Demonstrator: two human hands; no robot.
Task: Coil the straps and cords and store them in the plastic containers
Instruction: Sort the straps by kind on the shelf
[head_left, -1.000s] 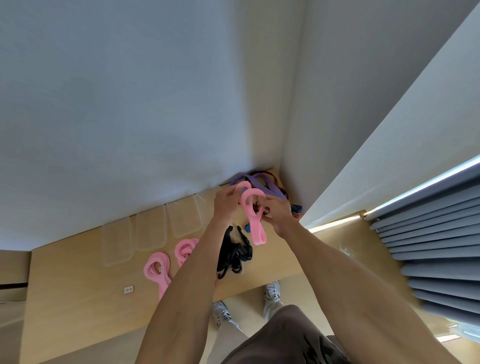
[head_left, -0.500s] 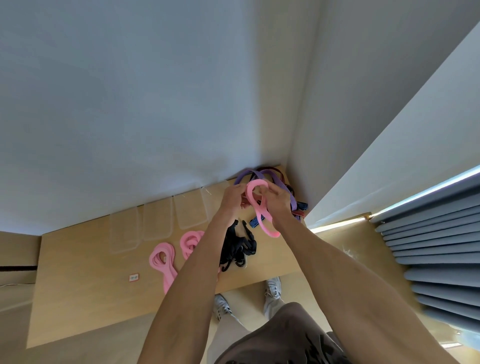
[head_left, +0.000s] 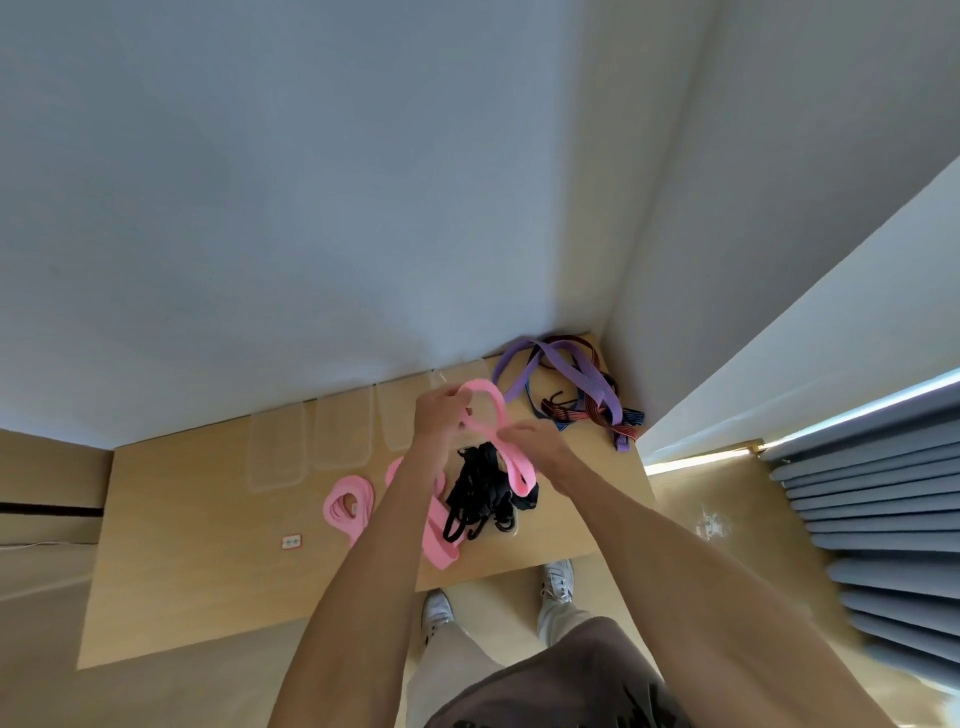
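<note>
Above the near half of the table (head_left: 208, 571), a pink strap (head_left: 493, 415) is pinched between the left hand (head_left: 441, 410) and right hand (head_left: 535, 441), one loop arched up, the tail drooping. Flat, soft and light webbing is judged; a grip at the crossing should hold its turns. Beneath, a black cord bundle (head_left: 483, 493) lies limp. Farther off, clear plastic containers (head_left: 278, 449) are seen, empty, smooth and rigid.

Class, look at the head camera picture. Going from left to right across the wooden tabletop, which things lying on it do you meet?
Small white label → clear plastic container → coiled pink strap lying flat → bundle of black cords → tangle of purple, red and blue straps in the corner.
</note>
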